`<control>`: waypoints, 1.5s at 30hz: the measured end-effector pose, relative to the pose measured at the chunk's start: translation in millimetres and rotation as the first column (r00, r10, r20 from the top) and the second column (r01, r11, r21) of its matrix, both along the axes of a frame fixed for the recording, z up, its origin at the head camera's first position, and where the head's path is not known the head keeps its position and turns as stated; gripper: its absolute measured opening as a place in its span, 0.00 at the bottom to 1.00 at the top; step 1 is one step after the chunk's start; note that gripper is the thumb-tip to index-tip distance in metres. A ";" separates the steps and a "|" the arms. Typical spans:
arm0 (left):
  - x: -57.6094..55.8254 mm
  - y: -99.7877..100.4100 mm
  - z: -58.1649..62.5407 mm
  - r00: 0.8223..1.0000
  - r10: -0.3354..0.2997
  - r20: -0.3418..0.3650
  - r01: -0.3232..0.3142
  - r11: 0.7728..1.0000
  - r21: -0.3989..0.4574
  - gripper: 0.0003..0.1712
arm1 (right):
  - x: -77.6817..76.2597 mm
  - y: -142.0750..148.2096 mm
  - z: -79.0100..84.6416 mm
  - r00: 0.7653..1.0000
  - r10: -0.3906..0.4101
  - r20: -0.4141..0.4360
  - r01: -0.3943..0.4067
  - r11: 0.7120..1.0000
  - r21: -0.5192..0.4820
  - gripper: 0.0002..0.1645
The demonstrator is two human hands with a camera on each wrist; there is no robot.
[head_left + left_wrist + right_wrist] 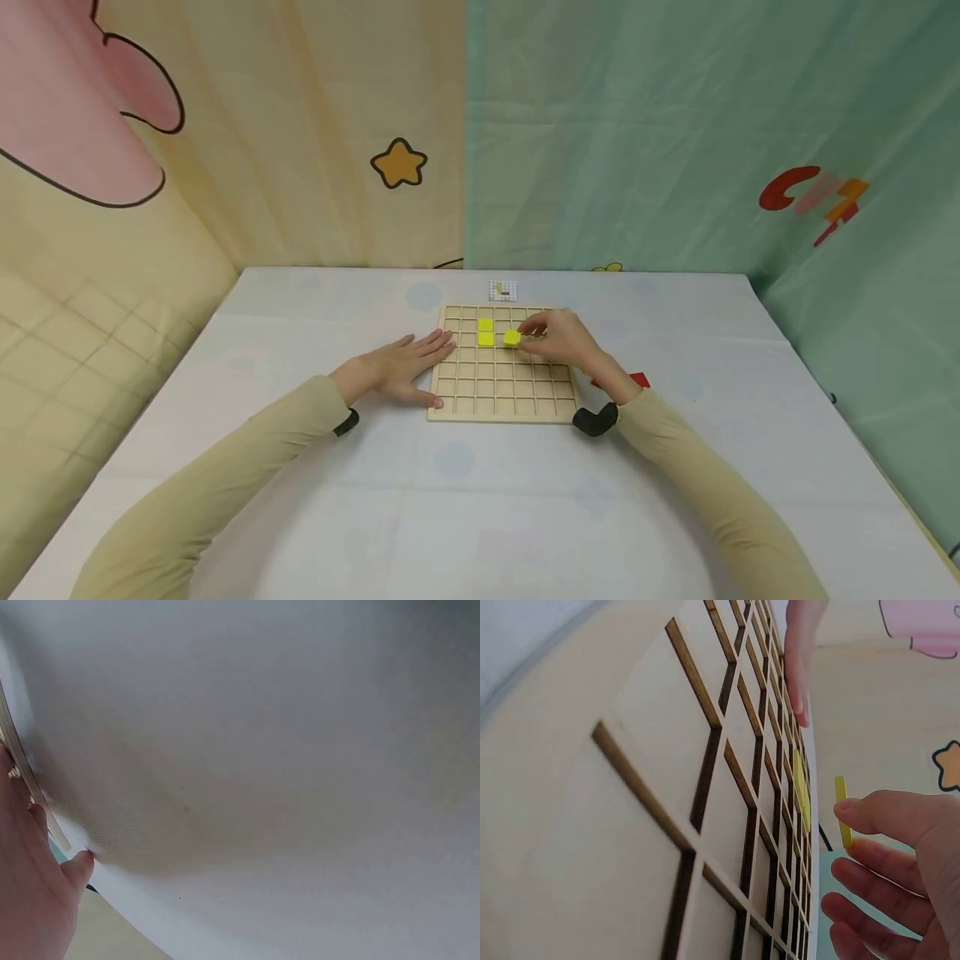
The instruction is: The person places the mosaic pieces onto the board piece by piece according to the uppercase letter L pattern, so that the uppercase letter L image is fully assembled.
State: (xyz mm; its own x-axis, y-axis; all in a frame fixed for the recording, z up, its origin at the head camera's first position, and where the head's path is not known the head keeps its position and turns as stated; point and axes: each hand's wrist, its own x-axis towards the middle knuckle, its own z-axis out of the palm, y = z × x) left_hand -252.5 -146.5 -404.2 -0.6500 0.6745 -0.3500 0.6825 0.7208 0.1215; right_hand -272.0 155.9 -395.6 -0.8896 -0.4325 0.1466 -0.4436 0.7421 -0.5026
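Note:
A wooden grid board [480, 408] with raised square cells lies on the table. Two yellow square tiles [486, 332] sit one behind the other in its cells, left of the middle. My right hand [558, 339] pinches a third yellow tile [512, 338] between thumb and forefinger, just right of those two. In the right wrist view that tile [843, 812] is seen edge-on, held above the board, the other fingers loosely bent. My left hand [405, 367] lies with spread fingers at the board's left edge, fingertips on its rim; the left wrist view catches part of this hand [37, 877].
A small card [502, 290] printed with a coloured grid lies behind the board. Red pieces [640, 380] lie right of the board, partly hidden by the right wrist. The white-covered table [450, 517] meets patterned curtains [600, 167] at the back and sides.

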 end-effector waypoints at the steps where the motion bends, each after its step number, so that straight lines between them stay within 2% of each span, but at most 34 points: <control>1: -0.2 0.2 0.3 1.000 -0.001 -0.003 0.001 1.000 0.001 0.59 | 0.0 -1.9 0.0 1.000 0.007 -0.006 -0.007 1.000 0.001 0.16; 12: -2.4 4.6 4.1 1.000 -0.013 -0.004 0.013 1.000 -0.021 0.60 | -1.4 -18.9 -4.7 0.997 0.063 0.036 -0.064 0.998 0.025 0.16; 19: -3.2 4.0 3.9 1.000 -0.010 0.007 0.010 1.000 -0.022 0.61 | 0.1 -25.3 -8.4 0.993 0.114 0.000 -0.114 0.993 0.042 0.16; 26: -4.2 3.7 2.9 1.000 -0.020 -0.002 0.020 1.000 -0.011 0.61 | 1.2 -31.6 -6.8 0.997 0.078 0.023 -0.080 0.993 0.087 0.16; 37: -2.5 5.0 2.9 1.000 -0.012 0.018 0.012 1.000 -0.010 0.60 | -0.4 -33.2 -11.6 0.996 0.078 0.047 -0.081 0.994 0.079 0.16; 45: -3.3 3.6 3.3 1.000 -0.013 -0.002 0.013 1.000 -0.017 0.60 | -1.4 -35.0 -10.6 0.994 0.106 0.035 -0.108 0.992 0.068 0.16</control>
